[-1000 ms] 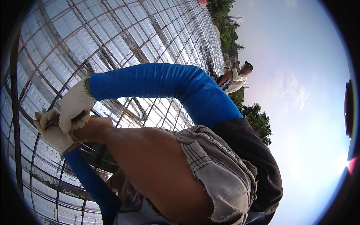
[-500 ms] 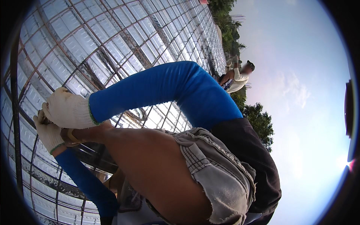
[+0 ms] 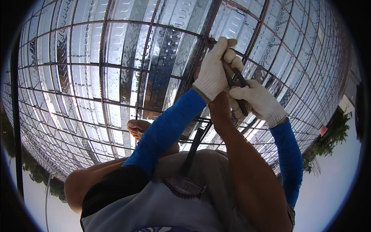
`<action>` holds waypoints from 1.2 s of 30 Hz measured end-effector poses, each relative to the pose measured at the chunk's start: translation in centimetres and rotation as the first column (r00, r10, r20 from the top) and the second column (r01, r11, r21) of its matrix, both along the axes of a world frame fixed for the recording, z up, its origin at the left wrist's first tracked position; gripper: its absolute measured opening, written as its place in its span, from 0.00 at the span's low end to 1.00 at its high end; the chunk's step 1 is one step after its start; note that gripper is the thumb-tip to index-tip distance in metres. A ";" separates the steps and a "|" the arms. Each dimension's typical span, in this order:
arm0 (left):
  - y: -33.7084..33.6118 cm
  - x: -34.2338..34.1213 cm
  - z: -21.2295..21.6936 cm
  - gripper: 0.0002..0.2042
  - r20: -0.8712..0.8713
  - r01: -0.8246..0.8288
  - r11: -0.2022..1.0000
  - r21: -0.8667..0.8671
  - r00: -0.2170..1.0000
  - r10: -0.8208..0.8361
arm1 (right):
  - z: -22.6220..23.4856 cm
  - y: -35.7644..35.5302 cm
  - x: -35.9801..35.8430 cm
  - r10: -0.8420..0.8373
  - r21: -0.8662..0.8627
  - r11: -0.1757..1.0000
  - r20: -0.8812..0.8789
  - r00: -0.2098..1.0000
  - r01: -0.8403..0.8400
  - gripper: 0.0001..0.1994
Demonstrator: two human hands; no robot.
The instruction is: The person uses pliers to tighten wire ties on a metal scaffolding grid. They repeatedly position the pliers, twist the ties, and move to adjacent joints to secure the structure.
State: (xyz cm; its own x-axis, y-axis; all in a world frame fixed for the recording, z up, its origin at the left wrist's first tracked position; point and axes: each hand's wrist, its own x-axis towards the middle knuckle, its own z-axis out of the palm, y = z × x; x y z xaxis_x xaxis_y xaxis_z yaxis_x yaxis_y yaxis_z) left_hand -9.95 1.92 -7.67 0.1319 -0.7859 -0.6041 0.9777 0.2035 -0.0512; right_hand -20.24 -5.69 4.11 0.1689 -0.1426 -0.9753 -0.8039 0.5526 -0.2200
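My left hand [image 3: 213,71], in a white knit glove, is closed around the upper part of a dark pair of long-handled pliers [image 3: 240,78]. My right hand [image 3: 264,102], gloved the same way, grips the handles lower down, its thumb lying across them. A dark rounded end [image 3: 210,41] shows beside the left fingers, close to a crossing of the steel bar grid [image 3: 166,27]. Both hands are above my bare right shin [image 3: 221,110]. The gloves hide much of the tool, and whether its jaws touch the bars I cannot tell.
Ribbed, shiny metal decking [image 3: 83,83] lies under the bars. My bare left foot [image 3: 138,128] rests on the grid. A dark strap-like piece [image 3: 192,149] hangs by my lap. A dark upright bar [image 3: 16,116] stands at the left rim; trees [image 3: 328,145] show beyond the edge.
The view has swung from a sideways tilt to looking down at the grid. Both hands, together before, now appear at the upper middle with the pliers visible. The other person has left the view.
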 end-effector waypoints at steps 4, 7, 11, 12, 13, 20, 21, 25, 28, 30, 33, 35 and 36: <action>-0.3 0.2 -0.4 0.17 -0.026 0.002 0.980 0.200 1.000 0.003 | 1.5 0.1 -0.5 0.820 -0.579 0.233 -0.316 0.478 -0.781 0.40; -1.5 -0.6 0.8 0.14 0.073 0.010 0.907 0.420 0.996 -0.044 | 1.6 2.4 0.7 0.786 -0.562 0.009 -0.508 0.354 -0.827 0.37; -3.0 -1.0 1.7 0.12 0.040 -0.015 0.879 0.477 0.999 -0.005 | -2.6 2.5 -1.1 0.663 -0.499 -0.048 -0.664 0.346 -0.865 0.27; -2.9 -1.2 1.3 0.13 0.054 0.006 0.871 0.491 0.998 -0.038 | -2.7 2.1 -1.7 0.681 -0.578 0.003 -0.597 0.425 -0.816 0.19; -2.6 -1.5 0.9 0.13 0.068 0.025 0.862 0.506 0.995 -0.069 | -2.8 1.5 -2.0 0.737 -0.627 0.105 -0.472 0.484 -0.772 0.20; 0.4 0.0 1.4 0.15 0.020 0.070 0.966 0.250 0.997 -0.078 | -1.7 -1.7 -1.8 -0.124 0.252 0.965 0.196 0.973 0.073 0.14; 0.3 -0.1 1.0 0.15 -0.009 0.061 0.970 0.235 0.998 -0.061 | -2.3 -1.3 -2.2 -0.076 0.180 0.983 0.185 0.980 0.042 0.14; -0.7 -0.6 -0.3 0.11 0.119 0.047 0.933 0.358 0.988 -0.095 | -1.2 -0.3 -1.2 0.610 -0.358 0.727 -0.058 0.791 -0.586 0.23; -2.1 -1.0 0.7 0.11 0.130 -0.020 0.836 0.548 0.990 -0.062 | -2.4 2.4 -2.8 0.743 -0.698 0.223 -0.329 0.582 -0.680 0.21; -2.0 -1.4 0.9 0.12 0.189 -0.031 0.793 0.608 0.976 -0.107 | -3.1 3.3 -2.6 0.696 -0.622 0.235 -0.429 0.576 -0.747 0.20; -0.3 -1.1 1.8 0.13 0.288 0.009 0.803 0.596 0.931 -0.224 | -2.8 -0.2 -3.3 0.514 -0.231 0.842 0.070 0.855 -0.487 0.16; 0.5 -0.2 2.2 0.14 0.226 0.065 0.907 0.415 0.959 -0.172 | -2.6 -0.4 -4.4 -0.166 0.282 0.957 0.331 0.929 0.070 0.15; 0.5 0.0 2.4 0.13 0.215 0.065 0.936 0.347 0.966 -0.147 | -2.6 -0.1 -4.9 -0.231 0.332 0.937 0.346 0.909 0.111 0.15</action>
